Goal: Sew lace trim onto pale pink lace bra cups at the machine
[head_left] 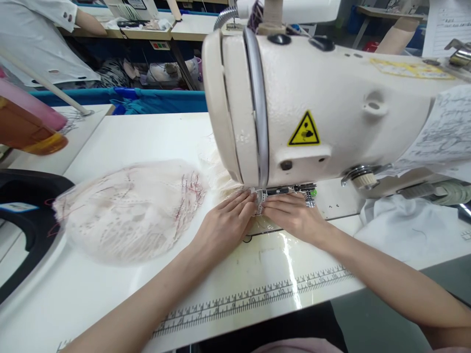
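At the needle area of a cream sewing machine (pixel 305 113), my two hands work close together under the machine head. A narrow piece of white lace (pixel 259 206) shows between my fingertips, beside the presser foot. My left hand (pixel 226 218) has its fingers pressed together on the lace from the left. From the right, my right hand (pixel 296 215) bends its fingers around the lace by a small metal attachment (pixel 290 189). Pale sheer fabric (pixel 219 169) lies bunched behind my left hand. My fingertips hide part of the lace.
A sheer, pale lace piece with red threads (pixel 132 211) lies left on the white table (pixel 106 304). White cloth (pixel 408 225) rests at the right. A printed ruler (pixel 253 296) runs along the front edge. A black curved object (pixel 33 191) and a bottle (pixel 29 127) stand left. Another person's sleeve (pixel 66 17) shows behind.
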Demonstrator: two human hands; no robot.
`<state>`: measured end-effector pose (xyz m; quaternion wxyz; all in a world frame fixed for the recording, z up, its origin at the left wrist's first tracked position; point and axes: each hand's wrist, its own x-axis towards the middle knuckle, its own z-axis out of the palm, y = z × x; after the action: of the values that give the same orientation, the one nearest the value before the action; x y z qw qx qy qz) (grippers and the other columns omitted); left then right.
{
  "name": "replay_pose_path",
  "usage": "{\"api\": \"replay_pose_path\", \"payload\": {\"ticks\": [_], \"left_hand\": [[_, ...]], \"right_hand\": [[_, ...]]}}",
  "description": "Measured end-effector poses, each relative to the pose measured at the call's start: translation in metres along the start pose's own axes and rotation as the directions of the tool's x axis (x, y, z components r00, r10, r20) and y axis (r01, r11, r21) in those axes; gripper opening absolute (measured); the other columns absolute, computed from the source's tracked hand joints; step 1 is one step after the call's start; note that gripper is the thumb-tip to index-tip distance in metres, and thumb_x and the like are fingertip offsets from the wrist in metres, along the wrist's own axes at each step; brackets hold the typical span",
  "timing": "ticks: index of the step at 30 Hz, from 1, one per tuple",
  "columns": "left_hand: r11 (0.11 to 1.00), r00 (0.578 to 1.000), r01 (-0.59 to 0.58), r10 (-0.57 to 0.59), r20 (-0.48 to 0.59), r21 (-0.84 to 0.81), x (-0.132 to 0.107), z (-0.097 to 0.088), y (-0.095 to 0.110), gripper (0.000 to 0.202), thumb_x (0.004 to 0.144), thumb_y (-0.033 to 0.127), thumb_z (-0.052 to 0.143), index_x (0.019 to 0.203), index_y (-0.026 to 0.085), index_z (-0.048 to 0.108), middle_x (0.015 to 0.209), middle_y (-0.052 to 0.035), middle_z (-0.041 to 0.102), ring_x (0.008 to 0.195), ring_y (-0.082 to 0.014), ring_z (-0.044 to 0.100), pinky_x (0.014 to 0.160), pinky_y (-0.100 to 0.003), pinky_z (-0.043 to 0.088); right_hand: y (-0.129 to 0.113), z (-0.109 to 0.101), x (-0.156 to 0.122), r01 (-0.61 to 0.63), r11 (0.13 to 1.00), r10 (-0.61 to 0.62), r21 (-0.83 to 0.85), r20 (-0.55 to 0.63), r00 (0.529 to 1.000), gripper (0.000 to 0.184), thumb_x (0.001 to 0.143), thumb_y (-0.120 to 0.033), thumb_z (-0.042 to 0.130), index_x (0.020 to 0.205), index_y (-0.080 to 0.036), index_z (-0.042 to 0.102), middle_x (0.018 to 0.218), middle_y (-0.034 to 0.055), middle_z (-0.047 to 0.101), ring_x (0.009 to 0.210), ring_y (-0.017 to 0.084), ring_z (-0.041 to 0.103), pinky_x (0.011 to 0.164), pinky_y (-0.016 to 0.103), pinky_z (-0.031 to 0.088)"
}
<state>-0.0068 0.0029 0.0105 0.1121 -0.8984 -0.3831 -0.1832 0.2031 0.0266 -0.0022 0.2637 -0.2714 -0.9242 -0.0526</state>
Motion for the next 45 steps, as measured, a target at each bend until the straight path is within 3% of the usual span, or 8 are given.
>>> {"api": "replay_pose_path", "payload": {"ticks": [8, 13, 16, 21, 30, 45], "left_hand": [[0.998, 0.997, 0.054, -0.053, 0.057, -0.012, 0.002, 0.001, 0.003, 0.027, 0.094, 0.013, 0.04, 0.11, 0.007, 0.061, 0.123, -0.0168, 0.065, 0.118, -0.0253, 0.06, 0.106, -0.042, 0.048], [0.998, 0.995, 0.068, -0.067, 0.069, -0.003, 0.001, 0.002, 0.005, 0.031, 0.094, 0.014, 0.039, 0.114, 0.004, 0.06, 0.125, -0.019, 0.063, 0.12, -0.0272, 0.058, 0.106, -0.044, 0.047], [0.999, 0.997, 0.048, -0.049, 0.065, 0.021, -0.001, 0.004, 0.005, 0.034, 0.094, 0.017, 0.041, 0.12, 0.002, 0.058, 0.126, -0.0196, 0.062, 0.12, -0.0291, 0.058, 0.106, -0.045, 0.047], [0.999, 0.996, 0.05, -0.049, 0.08, -0.019, -0.003, 0.007, 0.004, 0.038, 0.094, 0.02, 0.045, 0.129, 0.008, 0.056, 0.129, -0.0146, 0.061, 0.124, -0.0285, 0.055, 0.111, -0.047, 0.042], [0.999, 0.995, 0.045, -0.044, 0.088, -0.013, -0.002, 0.007, 0.005, 0.039, 0.093, 0.02, 0.046, 0.129, 0.011, 0.057, 0.128, -0.0149, 0.062, 0.123, -0.0293, 0.056, 0.109, -0.048, 0.043], [0.997, 0.995, 0.033, -0.039, 0.086, 0.073, 0.001, 0.01, 0.005, 0.042, 0.093, 0.021, 0.043, 0.13, 0.005, 0.056, 0.127, -0.0193, 0.062, 0.12, -0.0337, 0.057, 0.104, -0.049, 0.046]], "right_hand": [[0.004, 0.001, 0.002, -0.084, 0.994, 0.081, 0.07, 0.043, 0.996, 0.028, 0.089, -0.003, 0.049, 0.089, -0.021, 0.07, 0.105, -0.0021, 0.073, 0.096, 0.013, 0.067, 0.08, 0.028, 0.053], [0.002, -0.001, 0.0, -0.185, 0.982, 0.185, -0.042, -0.003, 0.983, 0.026, 0.088, -0.008, 0.052, 0.09, -0.026, 0.07, 0.098, -0.0063, 0.074, 0.081, 0.012, 0.067, 0.065, 0.029, 0.047], [0.001, -0.001, -0.001, -0.218, 0.973, 0.214, -0.077, -0.064, 0.975, 0.025, 0.089, -0.01, 0.052, 0.091, -0.028, 0.069, 0.097, -0.0076, 0.074, 0.081, 0.014, 0.066, 0.07, 0.032, 0.047], [0.002, 0.001, -0.002, -0.251, 0.963, 0.245, -0.094, -0.072, 0.967, 0.023, 0.089, -0.012, 0.052, 0.092, -0.027, 0.069, 0.092, -0.0037, 0.073, 0.076, 0.014, 0.065, 0.073, 0.034, 0.048], [0.011, 0.005, 0.0, -0.286, 0.957, 0.289, 0.057, -0.051, 0.956, 0.024, 0.089, -0.018, 0.054, 0.1, -0.033, 0.068, 0.095, -0.0023, 0.07, 0.093, 0.016, 0.064, 0.083, 0.035, 0.054], [0.018, 0.011, 0.0, -0.3, 0.954, 0.3, 0.018, -0.008, 0.954, 0.022, 0.093, -0.023, 0.05, 0.098, -0.033, 0.069, 0.099, -0.0013, 0.07, 0.094, 0.016, 0.063, 0.079, 0.032, 0.051]]}}
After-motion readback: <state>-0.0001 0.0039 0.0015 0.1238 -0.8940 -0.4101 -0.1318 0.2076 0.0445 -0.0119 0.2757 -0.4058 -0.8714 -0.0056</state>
